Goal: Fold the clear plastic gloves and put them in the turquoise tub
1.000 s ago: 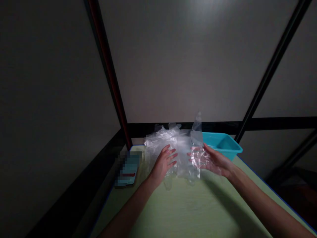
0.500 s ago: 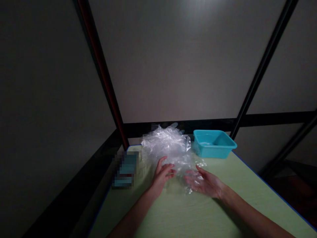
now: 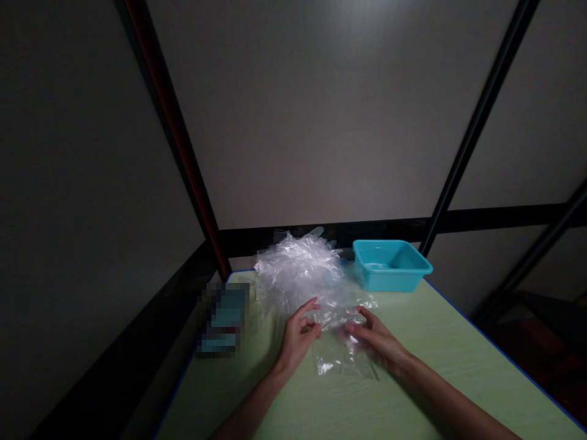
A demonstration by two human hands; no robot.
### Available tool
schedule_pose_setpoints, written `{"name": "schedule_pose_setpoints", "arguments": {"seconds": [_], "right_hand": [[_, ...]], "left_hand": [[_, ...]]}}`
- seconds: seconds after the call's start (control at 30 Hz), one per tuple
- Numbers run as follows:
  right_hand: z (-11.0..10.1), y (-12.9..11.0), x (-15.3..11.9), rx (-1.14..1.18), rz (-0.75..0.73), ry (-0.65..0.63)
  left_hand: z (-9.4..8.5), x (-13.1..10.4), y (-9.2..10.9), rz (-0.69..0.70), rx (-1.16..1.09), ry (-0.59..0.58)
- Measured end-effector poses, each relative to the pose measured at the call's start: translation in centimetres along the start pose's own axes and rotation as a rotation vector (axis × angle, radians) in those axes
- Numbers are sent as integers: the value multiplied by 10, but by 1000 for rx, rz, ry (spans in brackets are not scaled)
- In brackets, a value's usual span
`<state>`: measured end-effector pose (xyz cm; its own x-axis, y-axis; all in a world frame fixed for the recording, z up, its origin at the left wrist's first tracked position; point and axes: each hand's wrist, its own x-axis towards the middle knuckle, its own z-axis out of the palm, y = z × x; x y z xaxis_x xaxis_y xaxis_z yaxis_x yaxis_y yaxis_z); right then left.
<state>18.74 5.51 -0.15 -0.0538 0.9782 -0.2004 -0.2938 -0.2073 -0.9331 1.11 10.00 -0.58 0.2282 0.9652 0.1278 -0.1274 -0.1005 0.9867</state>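
Observation:
A thin, clear plastic piece (image 3: pixel 337 360) with a straight lower edge lies between my two hands, over the table's middle. Whether it is a bag or a disposable glove I cannot tell. My left hand (image 3: pixel 297 339) is at its left side, fingers curled and the thumb against its edge. On the opposite side, my right hand (image 3: pixel 378 342) pinches the plastic between thumb and fingers. Just beyond both hands rises a loose heap of crumpled clear plastic (image 3: pixel 298 269), with a rounded, finger-like tip sticking up at the top.
A turquoise plastic basin (image 3: pixel 392 280) stands at the table's back right. At the left edge lies a dark, blurred-out flat object (image 3: pixel 224 321). The pale green table (image 3: pixel 302 409) has a blue edge and meets a grey panelled wall (image 3: pixel 321 153) behind.
My right hand has turned and closed from spread fingers to a pinch. My left fingers have curled in. The plastic piece now stretches flatter toward me. The view has shifted slightly.

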Motion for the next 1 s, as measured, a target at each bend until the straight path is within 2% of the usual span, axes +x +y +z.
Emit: {"name": "schedule_pose_setpoints", "arguments": {"seconds": [0.17,0.37,0.6,0.7,0.77,0.8,0.9,1.0], "right_hand": [[-7,1,3,-114,-146,63],[-23,1,3,-201,-241,126],[-40,0,-12,-330,-243,67],[-40,-8,-20,-383,-322,140],[-32,-18,-26,-506,-429,173],[-26,-24,-29,-640,-501,147],[-4,-39,-33,-1077,-653,-198],[10,-43,-29,-1335,-593,-415]], "left_hand": [[0,-2,3,18,85,-61],[-1,-1,7,29,183,-111],[-7,2,9,20,266,-208],[-10,4,9,-10,295,-279],[-11,5,8,-29,318,-327],[-12,5,9,-37,331,-350],[-15,5,10,-52,377,-414],[-18,5,9,-59,445,-473]]}}
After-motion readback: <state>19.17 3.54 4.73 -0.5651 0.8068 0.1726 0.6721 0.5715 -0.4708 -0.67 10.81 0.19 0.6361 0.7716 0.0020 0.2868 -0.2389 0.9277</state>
